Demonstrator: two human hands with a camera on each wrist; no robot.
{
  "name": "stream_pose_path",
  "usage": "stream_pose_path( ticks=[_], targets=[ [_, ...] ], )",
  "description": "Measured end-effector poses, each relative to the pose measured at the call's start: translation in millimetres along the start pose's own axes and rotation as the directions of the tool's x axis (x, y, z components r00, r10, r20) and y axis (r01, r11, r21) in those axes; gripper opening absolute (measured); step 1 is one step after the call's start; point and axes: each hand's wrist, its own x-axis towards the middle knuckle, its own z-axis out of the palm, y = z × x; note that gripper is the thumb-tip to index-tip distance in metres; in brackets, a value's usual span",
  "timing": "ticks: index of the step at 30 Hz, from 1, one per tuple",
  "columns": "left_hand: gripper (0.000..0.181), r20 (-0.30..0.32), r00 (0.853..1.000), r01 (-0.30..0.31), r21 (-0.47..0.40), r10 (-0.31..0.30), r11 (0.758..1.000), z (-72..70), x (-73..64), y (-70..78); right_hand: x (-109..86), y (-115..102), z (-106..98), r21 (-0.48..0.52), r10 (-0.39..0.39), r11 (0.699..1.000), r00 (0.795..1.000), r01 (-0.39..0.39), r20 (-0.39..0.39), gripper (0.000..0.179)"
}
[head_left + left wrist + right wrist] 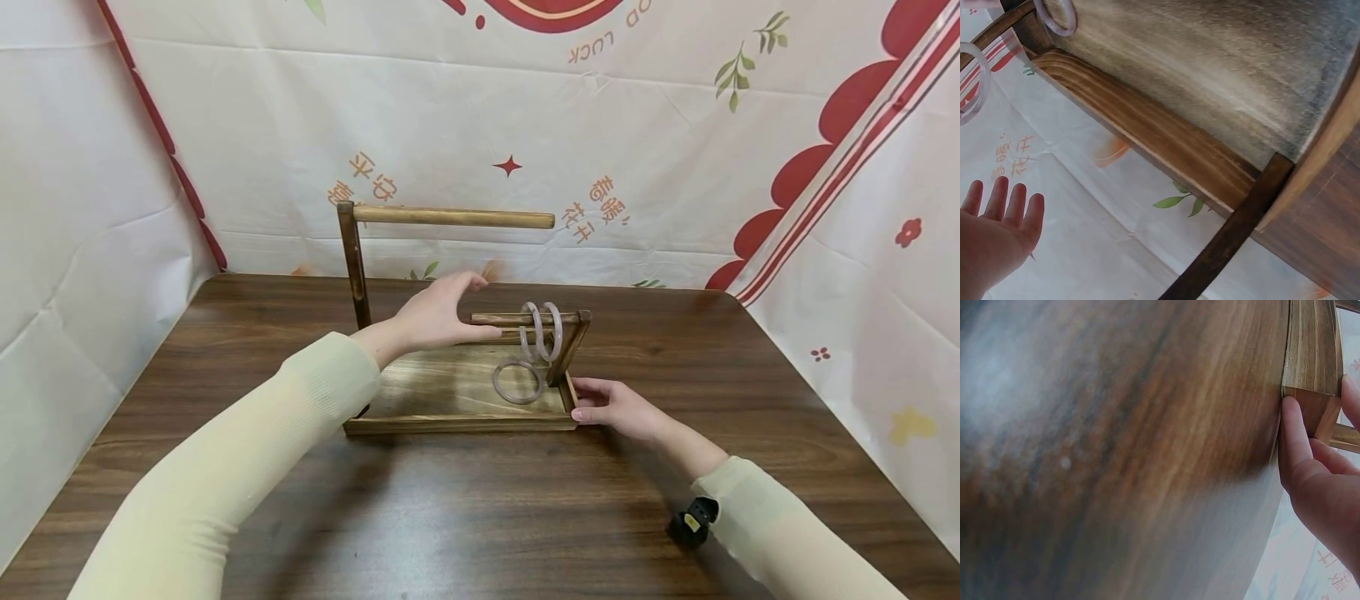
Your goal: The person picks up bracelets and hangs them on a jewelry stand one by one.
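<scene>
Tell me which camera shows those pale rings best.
The head view: all three rings show there, two hanging on the short bar and one lying in the tray. The left wrist view catches only parts of two, cut off by its edges; the right wrist view shows none.

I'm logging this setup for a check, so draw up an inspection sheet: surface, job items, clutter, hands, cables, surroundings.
Surface: brown wood-grain table, glossy towards the front.
Job items: wooden stand with a tray at its base; two rings hang on the lower bar, a third ring lies in the tray.
Clutter: nothing seen.
Hands: left hand near the lower bar's free end, holding nothing; right hand holds the tray's right end.
Cables: nothing seen.
Surroundings: white printed cloth behind and at both sides.
</scene>
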Motion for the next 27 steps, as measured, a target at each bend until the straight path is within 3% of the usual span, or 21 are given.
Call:
stream_pose_path(
  ticks=[12,21,27],
  targets=[
    [0.076,0.057,0.996,0.063,0.014,-0.064,0.998,10.0,-8.5,-15.8,0.0,0.6,-0.1,0.008,0.010,1.000,1.000,-0.010,0.001,0.070],
    [0.074,0.101,0.993,0.062,0.020,-0.064,0.998,25.7,-12.7,-29.4,1.0,1.1,-0.3,0.008,0.018,1.000,1.000,-0.018,0.004,0.070],
    [0.077,0.130,0.989,0.058,0.057,-0.065,0.997,35.6,-12.8,-29.5,0.8,-0.6,0.4,0.002,0.011,1.000,1.000,-0.011,-0.005,0.067]
  ],
)
